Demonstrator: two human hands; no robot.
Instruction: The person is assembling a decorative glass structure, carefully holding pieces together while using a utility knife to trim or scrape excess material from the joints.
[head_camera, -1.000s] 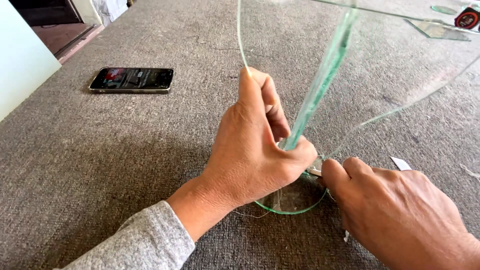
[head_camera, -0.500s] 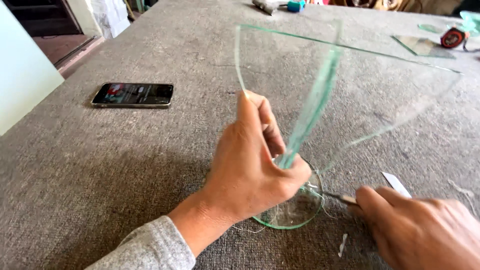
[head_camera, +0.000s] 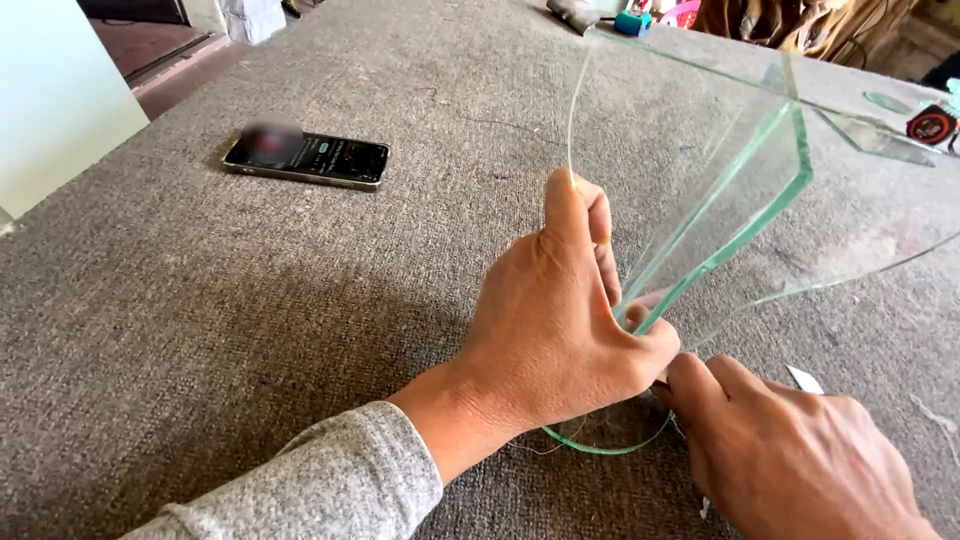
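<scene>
My left hand (head_camera: 560, 340) is shut on a curved sheet of clear glass (head_camera: 840, 230) with green edges, thumb up along its left edge. It holds the sheet upright on the grey carpeted table (head_camera: 250, 330). Under this hand a round glass base (head_camera: 600, 446) rests on the carpet. My right hand (head_camera: 790, 450) lies low at the right, fingers curled, its fingertips touching the left hand where the sheet meets the base. The thin metal tool it grips is almost hidden between the two hands.
A black phone (head_camera: 305, 158) lies on the carpet at the left. A tape measure (head_camera: 930, 122) and glass offcuts (head_camera: 880, 135) sit at the far right, small tools (head_camera: 632, 22) at the far edge. A white scrap (head_camera: 805, 378) lies beside my right hand.
My right hand has moved back in against the left hand, hiding the thin tool. The glass sheet now stands higher and more tilted in view.
</scene>
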